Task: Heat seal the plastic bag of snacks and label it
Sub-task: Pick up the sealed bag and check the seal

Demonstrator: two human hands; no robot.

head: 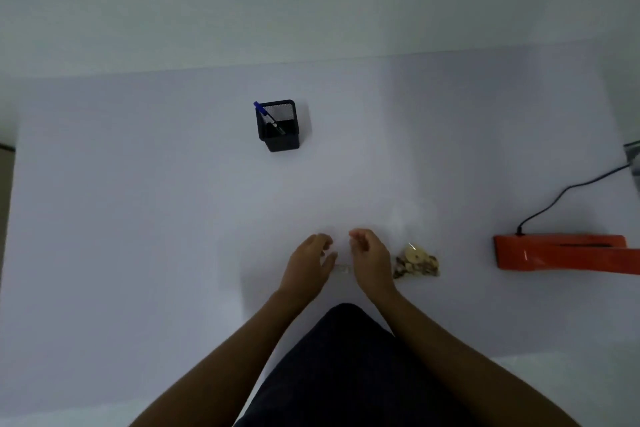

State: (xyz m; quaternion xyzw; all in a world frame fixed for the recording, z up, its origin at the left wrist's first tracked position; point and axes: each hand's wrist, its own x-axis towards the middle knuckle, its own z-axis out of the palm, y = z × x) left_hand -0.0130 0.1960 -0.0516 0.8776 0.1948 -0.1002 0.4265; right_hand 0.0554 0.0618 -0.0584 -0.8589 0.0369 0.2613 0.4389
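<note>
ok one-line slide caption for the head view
Both hands hover over the white table, snack bag beside the right, orange sealer further right.

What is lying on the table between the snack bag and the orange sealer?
Nothing visible. The snack bag lies just right of the right hand, and the table between it and the sealer is bare.

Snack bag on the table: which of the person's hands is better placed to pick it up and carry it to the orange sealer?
Probably the right hand. The snack bag lies just beside it, and the orange sealer sits farther out on that same side. The left hand would have to cross over.
</note>
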